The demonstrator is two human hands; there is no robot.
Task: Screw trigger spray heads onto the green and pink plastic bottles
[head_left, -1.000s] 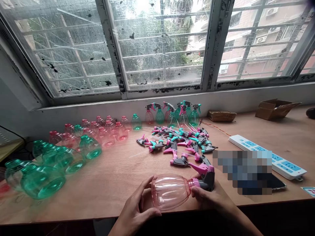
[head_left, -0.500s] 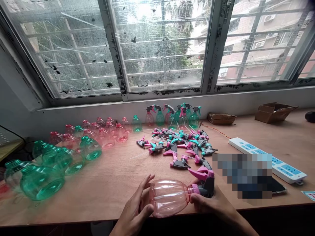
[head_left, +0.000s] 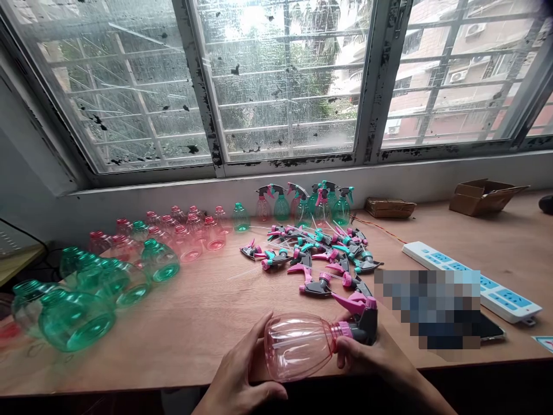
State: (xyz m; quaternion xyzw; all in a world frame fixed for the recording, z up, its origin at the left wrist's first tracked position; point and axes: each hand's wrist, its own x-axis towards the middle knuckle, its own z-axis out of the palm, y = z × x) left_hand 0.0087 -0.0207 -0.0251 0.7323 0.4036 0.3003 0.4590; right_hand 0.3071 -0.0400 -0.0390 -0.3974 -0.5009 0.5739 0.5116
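Observation:
A clear pink spray bottle [head_left: 298, 349] lies sideways between my hands, above the table's front edge. Its pink-and-grey trigger head [head_left: 365, 323] sits on the neck and points right. My right hand [head_left: 367, 354] is closed around the neck and collar, thumb in front, its other fingers mostly hidden. At the base, my left hand [head_left: 246, 363] is open, with its thumb apart below the bottle and its fingers beside or partly behind it. Whether those fingers touch the bottle cannot be seen. Loose trigger heads [head_left: 319, 253] in pink, teal and grey lie piled just beyond.
Open-necked green bottles [head_left: 78, 320] and pink bottles [head_left: 185, 242] stand at the left. Several bottles with spray heads [head_left: 341, 207] line the window wall. At right are a white power strip [head_left: 470, 282], a phone [head_left: 490, 327] partly under a blurred patch, and cardboard boxes [head_left: 484, 199].
My left thumb has come off the bottle's base and dropped below it, while the left fingers have moved in beside the base. The right hand keeps its grip on the neck.

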